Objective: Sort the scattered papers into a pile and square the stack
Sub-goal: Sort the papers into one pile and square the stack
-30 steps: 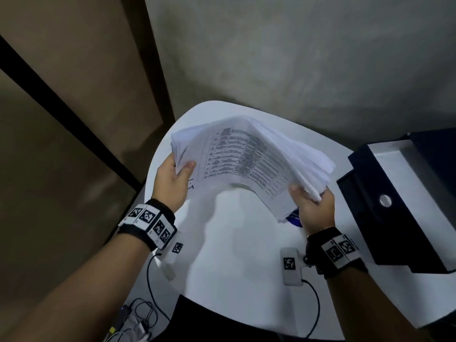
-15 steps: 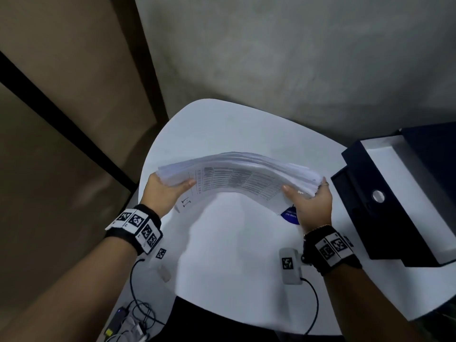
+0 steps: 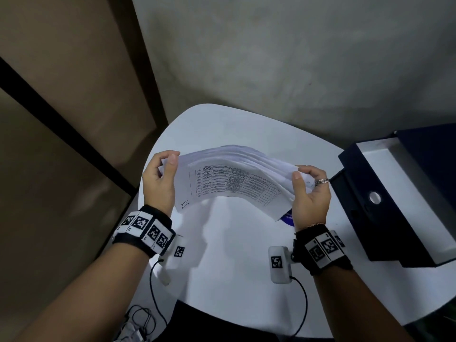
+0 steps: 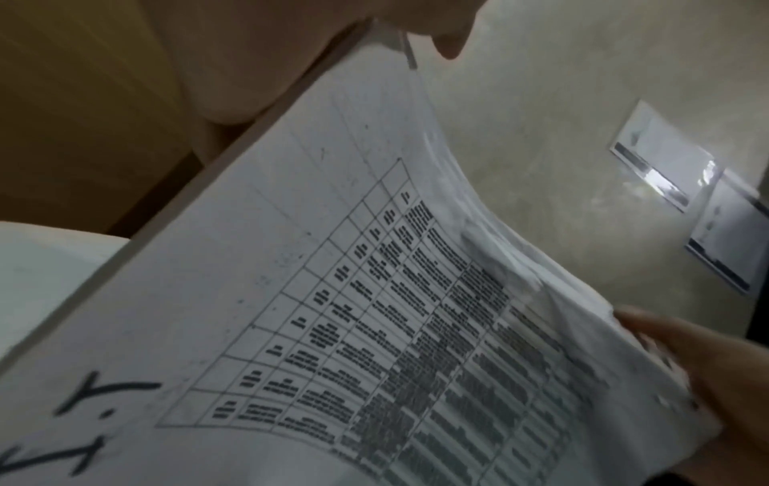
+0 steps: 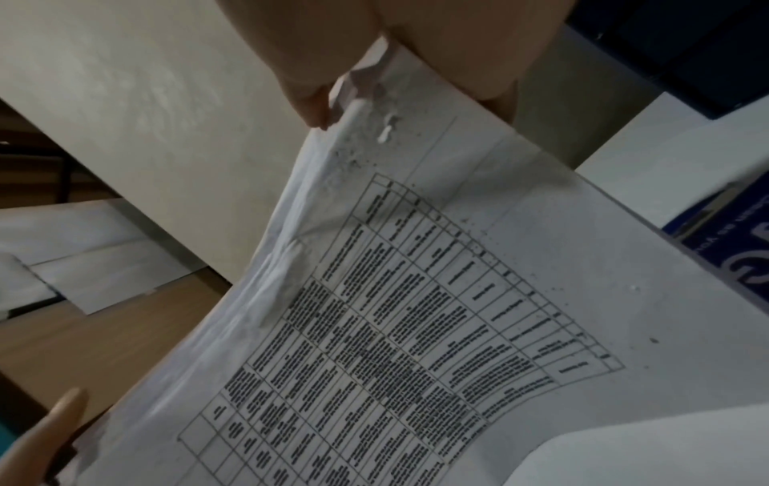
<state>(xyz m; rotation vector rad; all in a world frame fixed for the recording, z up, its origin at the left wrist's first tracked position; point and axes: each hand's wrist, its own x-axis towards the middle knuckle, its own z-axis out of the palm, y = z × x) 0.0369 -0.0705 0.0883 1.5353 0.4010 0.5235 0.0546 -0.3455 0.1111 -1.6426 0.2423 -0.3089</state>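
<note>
While the stack [image 3: 234, 178] is pinched endwise by left hand [image 3: 159, 180] and right hand [image 3: 309, 193], squaring is judged underway; edges beyond the fingertips need tapping level.

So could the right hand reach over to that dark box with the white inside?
Probably yes, but not freely. The dark box sits just right of the right hand, nothing between them. That hand grips the paper stack, shared with the left hand, so it must let go first.

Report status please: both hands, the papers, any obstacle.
Left hand and right hand grip white printed paper stack by its ends. Stack bowed, above round white table. Dark open box close right.
</note>
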